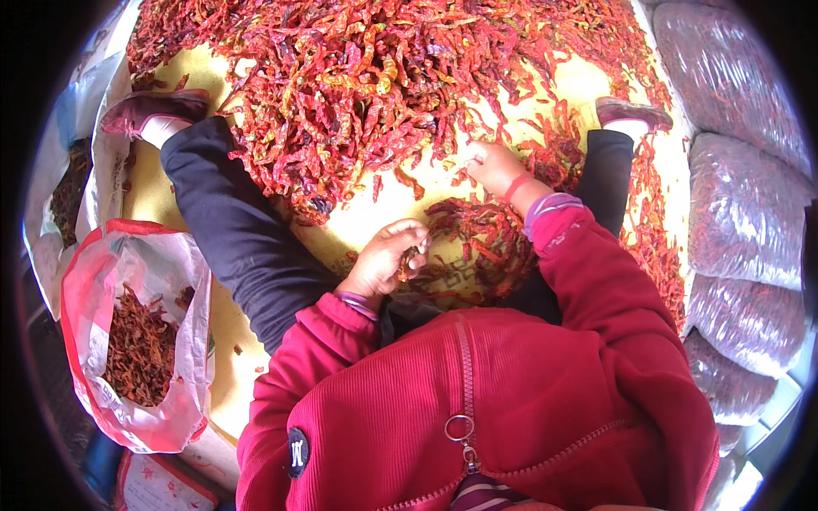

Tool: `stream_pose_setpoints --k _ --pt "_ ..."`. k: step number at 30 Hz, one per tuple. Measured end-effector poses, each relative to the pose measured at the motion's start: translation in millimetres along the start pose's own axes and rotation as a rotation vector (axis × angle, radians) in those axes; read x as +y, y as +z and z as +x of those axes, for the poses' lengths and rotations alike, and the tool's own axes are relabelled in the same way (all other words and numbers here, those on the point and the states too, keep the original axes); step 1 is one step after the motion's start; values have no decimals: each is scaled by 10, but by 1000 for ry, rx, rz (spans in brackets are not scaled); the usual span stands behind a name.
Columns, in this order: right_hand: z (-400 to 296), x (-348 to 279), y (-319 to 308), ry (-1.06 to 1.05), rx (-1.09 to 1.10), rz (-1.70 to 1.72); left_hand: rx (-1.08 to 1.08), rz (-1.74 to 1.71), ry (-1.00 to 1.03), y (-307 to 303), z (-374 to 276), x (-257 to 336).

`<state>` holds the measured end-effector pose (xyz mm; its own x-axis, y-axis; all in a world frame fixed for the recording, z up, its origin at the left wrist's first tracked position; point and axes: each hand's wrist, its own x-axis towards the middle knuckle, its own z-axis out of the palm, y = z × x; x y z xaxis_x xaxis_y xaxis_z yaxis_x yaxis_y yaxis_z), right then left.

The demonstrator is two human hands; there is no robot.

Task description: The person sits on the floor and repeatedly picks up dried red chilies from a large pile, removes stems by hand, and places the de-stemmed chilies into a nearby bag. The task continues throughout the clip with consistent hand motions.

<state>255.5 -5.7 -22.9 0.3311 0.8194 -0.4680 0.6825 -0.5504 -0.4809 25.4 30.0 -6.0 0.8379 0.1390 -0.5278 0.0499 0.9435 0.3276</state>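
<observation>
My left hand (382, 259) is in front of my lap, its curled fingers around dark dried chili pieces (407, 263). Ahead and to its right, my right hand (495, 167) reaches over the yellow sheet (358, 220) close to the near edge of a large heap of dried red chilies (358, 96). Its fingers are bent and overexposed, so whether they hold anything is unclear. Between my legs, below the right wrist, lies a curved heap of darker red chilies (489, 239). Another small chili cluster (556, 153) lies beyond that wrist.
An open plastic-lined sack (73, 338) holding broken chilies (140, 351) stands at the left. Full clear plastic bags (744, 207) line the right side. My outstretched legs (236, 230) flank the work area, and a strip of loose chilies (655, 243) runs beyond the right leg.
</observation>
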Motion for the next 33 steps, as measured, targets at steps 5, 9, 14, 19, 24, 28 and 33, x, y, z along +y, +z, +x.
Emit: stream_pose_setpoints --k 5,9,14,19,24,28,33 --pt "-102 188 -24 -58 48 51 40 80 -2 23 -3 12" --pt "-59 -117 63 -151 76 -114 13 122 13 -66 -7 -40" --pt "35 -154 208 -223 151 -354 47 134 0 -54 17 -35" --pt "-128 -231 99 -169 51 -125 42 114 9 -64 46 -71" --pt "-613 -432 307 -341 -77 198 97 42 -34 21 45 -46" --pt "-763 -402 289 -441 -131 323 57 179 -58 -22 35 -77" --pt "-526 93 -30 -129 166 198 29 143 -29 -29 51 -82"
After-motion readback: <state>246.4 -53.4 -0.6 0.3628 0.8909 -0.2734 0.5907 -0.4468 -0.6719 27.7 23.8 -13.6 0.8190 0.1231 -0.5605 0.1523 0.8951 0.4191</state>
